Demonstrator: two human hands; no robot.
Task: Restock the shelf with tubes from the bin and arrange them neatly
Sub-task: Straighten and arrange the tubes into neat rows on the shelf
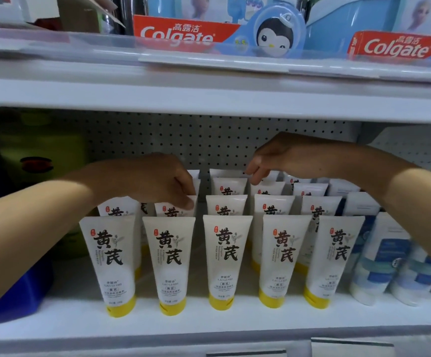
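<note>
**A:** Where do you stand? Both hands are deep in the shelf (209, 323). Your left hand (155, 180) has its fingers curled down onto the crimped top of a second-row tube (175, 207), in the second column from the left. Your right hand (268, 158) reaches further back, its fingertips pinched at the top edge of a tube in the back rows (228, 185).

**B:** So both grips are closed on tubes?

**A:** The left looks that way; the thumb side is hidden, so take it as likely. The right is a fine pinch on the crimp. The bin is not in view, so I would judge this as straightening rather than loading.

**B:** How do you do it well?

**A:** Hold by the flat crimp only, and move each tube gently. They stand on their yellow caps, so they are top-heavy and a sideways push may topple a neighbour. The front row (227, 261) stands in five columns; use it as your guide and set each back tube squarely behind its leader, label forward.

**B:** Anything to watch?

**A:** Your forearms pass just above the front tubes. Lift your wrists when you draw back. The blue-and-white packs (389, 258) sit just beside the right column, so keep that column from leaning into them.
</note>
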